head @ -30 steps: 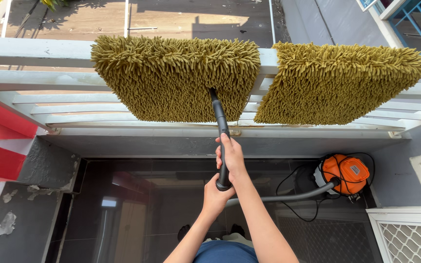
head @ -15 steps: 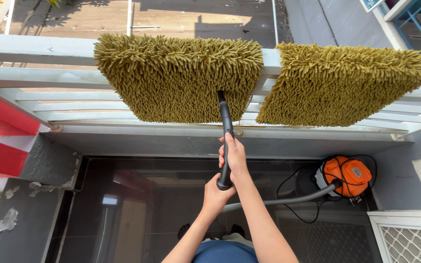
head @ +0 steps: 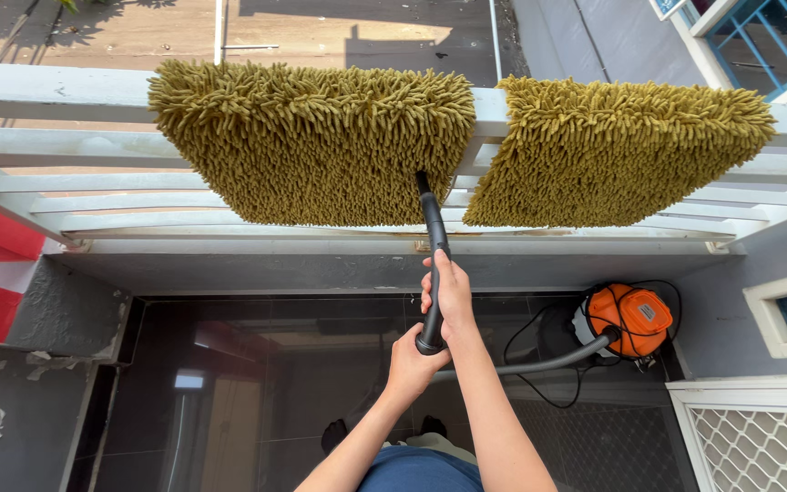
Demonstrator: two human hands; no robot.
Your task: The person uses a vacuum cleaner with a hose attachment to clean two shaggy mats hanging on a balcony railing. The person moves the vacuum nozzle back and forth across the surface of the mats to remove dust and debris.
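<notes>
Over white balcony railing (head: 66,146), two green shaggy mats (head: 311,137); left hand (head: 412,364) and right hand (head: 453,296) both gripping black vacuum wand (head: 434,264).

Two shaggy mats hang side by side over the railing (head: 47,146) across the upper frame: left mat (head: 311,141), right mat (head: 617,150). Vacuum wand (head: 432,264) at centre, tip touching left mat's lower right part; canister vacuum (head: 628,319) on floor, right of centre, below right mat

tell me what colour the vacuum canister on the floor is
Orange vacuum canister, seen in the head view.
</notes>
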